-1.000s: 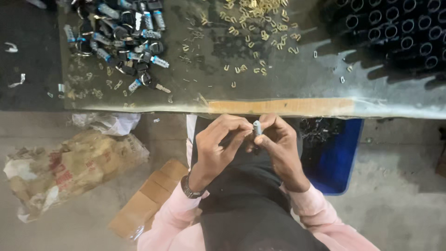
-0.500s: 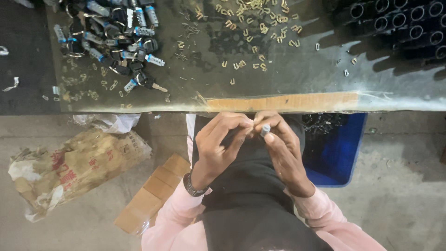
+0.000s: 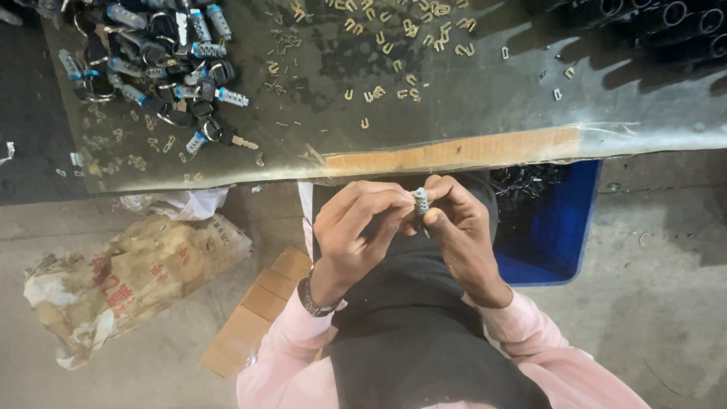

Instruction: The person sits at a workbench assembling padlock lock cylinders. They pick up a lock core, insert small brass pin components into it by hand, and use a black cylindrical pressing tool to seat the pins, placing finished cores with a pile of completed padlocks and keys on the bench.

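My left hand (image 3: 356, 227) and my right hand (image 3: 454, 223) meet over my lap, just below the table's front edge. Between the fingertips of both sits a small silver lock cylinder (image 3: 420, 201), held upright. A watch is on my left wrist. On the table (image 3: 485, 106) above lie a heap of similar cylinders with keys and rings (image 3: 163, 64) at the far left and several small brass clips (image 3: 386, 45) scattered in the middle.
A blue bin (image 3: 560, 235) with dark parts stands on the floor to my right. A crumpled paper sack (image 3: 129, 276) and flattened cardboard (image 3: 257, 310) lie to my left. Black tubes (image 3: 666, 23) are stacked at the table's far right.
My hands have stayed together on the cylinder; the fingers have shifted a little around it. The view has drifted slightly.
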The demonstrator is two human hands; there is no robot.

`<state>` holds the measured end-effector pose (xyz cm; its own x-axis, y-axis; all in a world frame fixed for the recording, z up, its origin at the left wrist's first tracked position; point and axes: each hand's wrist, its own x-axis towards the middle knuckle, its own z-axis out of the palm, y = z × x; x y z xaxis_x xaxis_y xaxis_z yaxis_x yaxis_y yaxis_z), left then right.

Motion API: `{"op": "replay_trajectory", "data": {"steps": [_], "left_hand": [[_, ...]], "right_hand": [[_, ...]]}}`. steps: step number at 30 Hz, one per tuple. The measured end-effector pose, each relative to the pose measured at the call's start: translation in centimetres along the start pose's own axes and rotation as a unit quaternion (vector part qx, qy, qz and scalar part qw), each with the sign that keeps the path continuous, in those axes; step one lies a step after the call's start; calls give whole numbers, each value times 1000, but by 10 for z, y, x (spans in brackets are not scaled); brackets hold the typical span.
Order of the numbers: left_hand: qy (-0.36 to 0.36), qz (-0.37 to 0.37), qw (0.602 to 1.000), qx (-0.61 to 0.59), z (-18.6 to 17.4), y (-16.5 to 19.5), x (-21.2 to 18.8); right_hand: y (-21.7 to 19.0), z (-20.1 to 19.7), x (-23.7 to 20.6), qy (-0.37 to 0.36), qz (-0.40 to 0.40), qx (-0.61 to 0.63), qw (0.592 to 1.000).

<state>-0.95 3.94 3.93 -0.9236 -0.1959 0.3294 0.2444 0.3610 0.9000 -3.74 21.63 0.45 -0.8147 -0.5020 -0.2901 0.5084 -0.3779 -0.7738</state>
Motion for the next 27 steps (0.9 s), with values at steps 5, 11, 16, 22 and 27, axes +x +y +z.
{"op": "replay_trajectory", "data": {"steps": [5,11,16,22,27], "left_hand": [[1,13,999,31,0,-2,-1],[-26,-63,997,-22,-3,-1,-4],[-111,-163,970,-142,-4,-5,-2],[-89,-110,965,-220,1,-5,-4],[-105,-234,911,-323,0,-8,-14]], "right_hand": [[6,-5,0,22,3,-55,998],[6,-13,-2,22,-18,-115,993],[-15,-11,-1,-8,-29,-132,991],[-74,-9,4,-4,-200,-526,827],[-127,-41,65,166,-345,-681,624]]}}
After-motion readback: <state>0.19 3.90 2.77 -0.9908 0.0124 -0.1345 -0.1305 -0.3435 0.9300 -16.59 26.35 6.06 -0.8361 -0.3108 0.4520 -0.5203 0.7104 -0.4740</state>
